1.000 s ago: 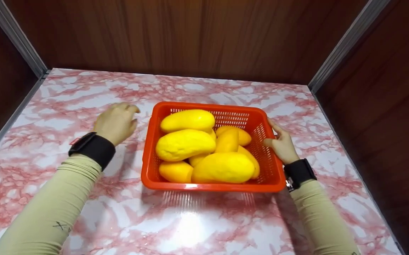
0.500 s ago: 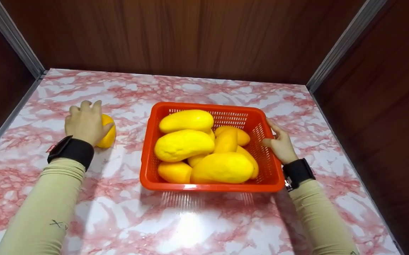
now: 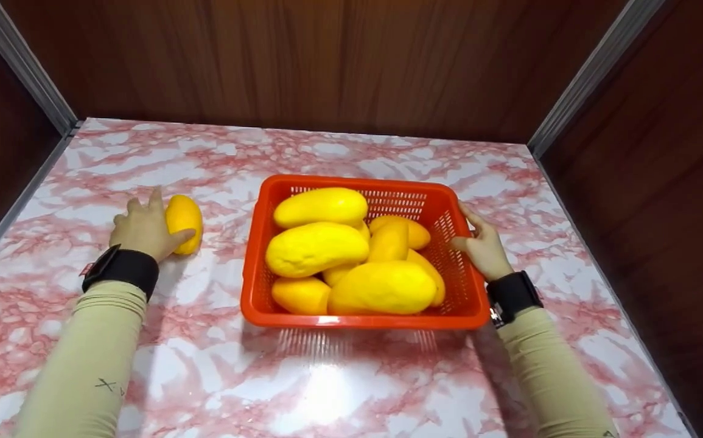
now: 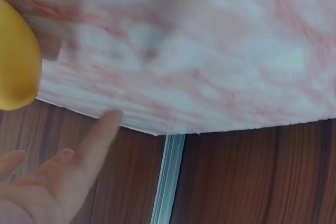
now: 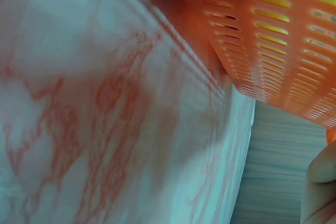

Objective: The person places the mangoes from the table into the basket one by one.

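From the head view I see my left hand (image 3: pixel 144 228) resting on the pink-marbled tabletop (image 3: pixel 339 389), its grip apart: the fingers are straight and spread, and the thumb lies against the near end of a single yellow mango (image 3: pixel 184 223). That mango lies on the tabletop just to the right of the hand, touching it at the thumb side but not enclosed by any curled finger. In the left wrist view the same mango (image 4: pixel 18 64) shows only as a rounded yellow edge at the left border, with my loose fingers (image 4: pixel 89 145) stretched out below it — nothing between them.

My right hand (image 3: pixel 484 246) is against the right wall of the orange basket (image 3: pixel 357 319). Its fingers curl over the rim at the far right corner and the thumb presses the outer wall, so this grip is clamped on the basket. The right wrist view shows the slotted basket wall (image 5: pixel 278 40) close above the tabletop and a fingertip at the lower right edge.

To the left of the right hand, inside the basket, a heap of yellow mangoes (image 3: pixel 351 252) fills it to above the rim. The lone mango lies well apart from the basket, on its left side. Dark wooden walls (image 3: pixel 302 67) stand beyond both hands.
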Available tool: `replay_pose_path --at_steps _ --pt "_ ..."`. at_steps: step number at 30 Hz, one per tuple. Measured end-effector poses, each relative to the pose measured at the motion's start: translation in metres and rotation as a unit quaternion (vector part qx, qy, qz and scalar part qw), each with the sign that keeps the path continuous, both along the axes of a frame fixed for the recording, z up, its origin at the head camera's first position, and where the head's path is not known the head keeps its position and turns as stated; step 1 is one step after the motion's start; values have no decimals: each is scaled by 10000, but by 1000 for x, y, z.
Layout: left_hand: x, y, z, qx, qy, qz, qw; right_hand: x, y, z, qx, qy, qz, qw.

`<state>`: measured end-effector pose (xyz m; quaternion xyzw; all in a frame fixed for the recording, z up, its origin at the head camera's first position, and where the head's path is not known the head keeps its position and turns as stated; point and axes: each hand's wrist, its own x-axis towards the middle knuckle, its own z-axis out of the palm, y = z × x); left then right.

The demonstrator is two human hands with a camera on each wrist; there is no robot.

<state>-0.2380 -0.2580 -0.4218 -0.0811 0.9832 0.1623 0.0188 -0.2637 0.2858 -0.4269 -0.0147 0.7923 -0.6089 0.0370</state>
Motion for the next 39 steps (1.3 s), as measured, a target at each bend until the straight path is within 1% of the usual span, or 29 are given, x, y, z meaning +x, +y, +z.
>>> replay_pose_path --at_steps 3,6,8,11,17,21,25,28,33,39 --pt "0 4 -4 249 80 -90 9996 1 0 2 -34 -40 -9 10000" --pt "1 10 -9 474 288 -192 9983 2 -1 3 -71 -85 -10 9999" --pt "1 13 -11 539 429 -262 9973 2 -1 3 -97 -99 -10 9999" --pt "2 16 -14 516 547 -298 9967 2 -1 3 -79 -89 3 9999" --pt "0 19 -15 492 523 -252 9971 1 1 2 98 -36 -77 9999" --pt "-2 19 -17 425 586 -266 9970 1 1 2 24 -70 -28 10000" --pt "-1 19 -19 417 633 -199 9969 1 0 1 -62 -67 26 10000" --pt "-1 19 -20 440 689 -147 9965 1 0 1 -23 -34 17 10000" --pt "0 22 -19 449 756 -107 9961 3 -1 4 59 -52 2 10000" --pt "1 21 -19 470 758 -4 9960 4 -3 6 -37 -37 11 10000"
